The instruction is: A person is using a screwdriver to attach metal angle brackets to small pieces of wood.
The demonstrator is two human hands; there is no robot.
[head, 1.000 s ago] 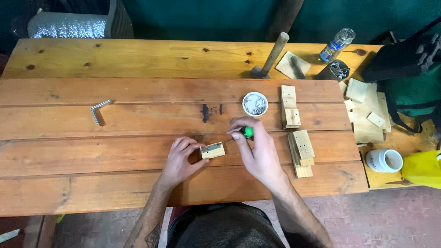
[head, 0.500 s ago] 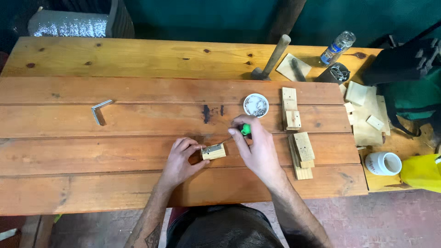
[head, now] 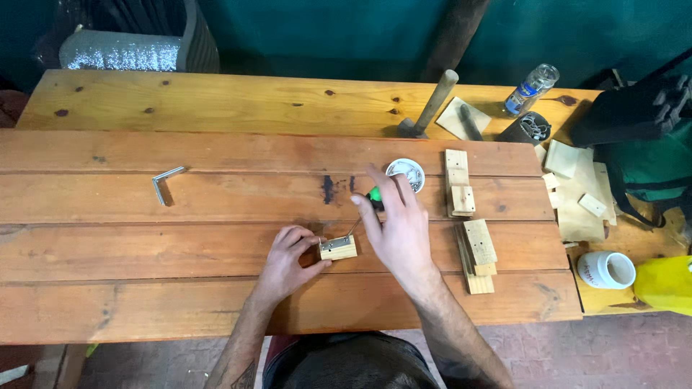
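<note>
Since the earlier frames the right hand [head: 398, 232] has tipped its green-handled screwdriver [head: 364, 210] further over, so the shaft now slants down to the left onto the small wood block [head: 338, 248], while the left hand [head: 287, 261] has kept its place beside that block

Far left on the worktop [head: 216, 302] lies a bent metal bracket [head: 167, 183], well apart from the work. Next comes the left hand, its fingers curled and pinching the left end of the block to steady it on the planks. The block sits near the middle of the worktop, close to the front edge, with a pale metal plate on its top face. The right hand wraps the screwdriver handle, thumb and fingers closed round it, forefinger stretched forward

Judging from the slant of the shaft, the tip could skid off the screw head and jab the left fingertips just beside it; the light block could also twist or slide under the push, since only a pinch holds it

Right of the hands stands a small round white dish [head: 406, 173] with what look like small metal parts, too small to tell. Stacks of cut wood pieces [head: 461, 191] follow. Further right a dark cup [head: 532, 128] holds metal bits, a clear plastic bottle [head: 531, 89] lies tilted, and a white mug [head: 612, 270] near the edge looks empty
</note>
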